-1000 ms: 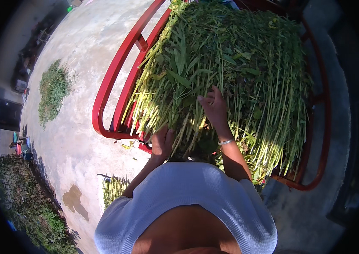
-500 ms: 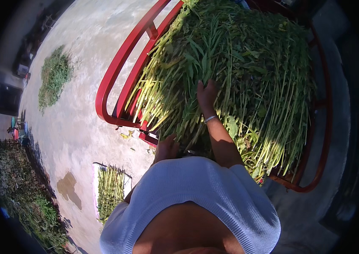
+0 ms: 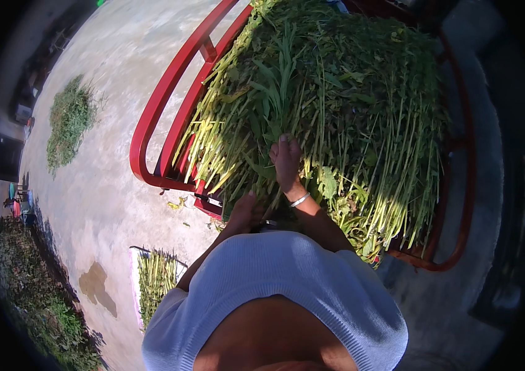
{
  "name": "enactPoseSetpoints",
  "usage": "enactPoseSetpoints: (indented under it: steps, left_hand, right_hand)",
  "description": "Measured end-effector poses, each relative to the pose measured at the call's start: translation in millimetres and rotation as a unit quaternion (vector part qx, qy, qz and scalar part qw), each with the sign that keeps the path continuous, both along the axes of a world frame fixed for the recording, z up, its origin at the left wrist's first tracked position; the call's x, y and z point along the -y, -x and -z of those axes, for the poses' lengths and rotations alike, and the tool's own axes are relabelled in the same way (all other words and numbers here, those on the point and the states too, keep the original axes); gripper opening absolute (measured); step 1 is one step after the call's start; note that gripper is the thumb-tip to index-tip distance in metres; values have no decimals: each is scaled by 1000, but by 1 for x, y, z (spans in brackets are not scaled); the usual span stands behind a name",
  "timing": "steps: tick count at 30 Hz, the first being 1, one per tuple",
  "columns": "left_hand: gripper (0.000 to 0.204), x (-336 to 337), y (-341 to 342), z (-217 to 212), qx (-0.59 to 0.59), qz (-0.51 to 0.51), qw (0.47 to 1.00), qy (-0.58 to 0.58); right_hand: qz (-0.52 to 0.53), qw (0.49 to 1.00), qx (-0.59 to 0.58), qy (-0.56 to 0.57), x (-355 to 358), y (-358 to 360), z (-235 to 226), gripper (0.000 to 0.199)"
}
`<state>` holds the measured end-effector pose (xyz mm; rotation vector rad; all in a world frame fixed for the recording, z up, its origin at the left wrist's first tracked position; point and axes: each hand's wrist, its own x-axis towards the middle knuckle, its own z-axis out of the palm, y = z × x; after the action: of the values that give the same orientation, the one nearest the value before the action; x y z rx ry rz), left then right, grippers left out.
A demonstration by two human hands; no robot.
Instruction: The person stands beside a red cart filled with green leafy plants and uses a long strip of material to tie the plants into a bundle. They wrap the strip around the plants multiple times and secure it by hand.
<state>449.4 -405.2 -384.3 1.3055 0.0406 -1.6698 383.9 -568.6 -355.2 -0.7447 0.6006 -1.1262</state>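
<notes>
A thick heap of cut leafy green stalks point(image 3: 349, 93) fills a red-railed cart bed in front of me. My right hand point(image 3: 286, 164), with a pale bracelet at its wrist, is closed around a leafy stalk point(image 3: 282, 74) that lies over the left part of the heap, leaves pointing away. Closer to my body, my left hand point(image 3: 245, 213) is curled low beside the near stalk ends. Its thumb points up, but what its fingers hold is hidden in shadow.
Curved red rails point(image 3: 151, 123) border the cart on the left, and another rail point(image 3: 469, 204) on the right. On the concrete floor lie a bundle of trimmed stalks point(image 3: 156, 278) on a pale sheet and a small green pile point(image 3: 69, 120). Plants grow at the lower left.
My right hand has come down toward me and slightly left along the leafy stalk, its fingers more closed. My left hand has shifted only a little. The whole view has tilted slightly.
</notes>
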Motion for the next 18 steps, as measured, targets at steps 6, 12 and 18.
enactPoseSetpoints:
  steps: [6,12,18]
  left_hand:
    - [35,5,-1,41,308,-29,909,280]
    - [40,6,-33,-32,-72,98,937,327]
    - [62,-18,-27,-31,44,202,911,358]
  right_hand:
    - [-250,965,8,-79,-96,31,-32,13]
    - [-59,987,-144,41,-38,79,-33,5]
    - [-162,980,106,-52,27,46,-52,44]
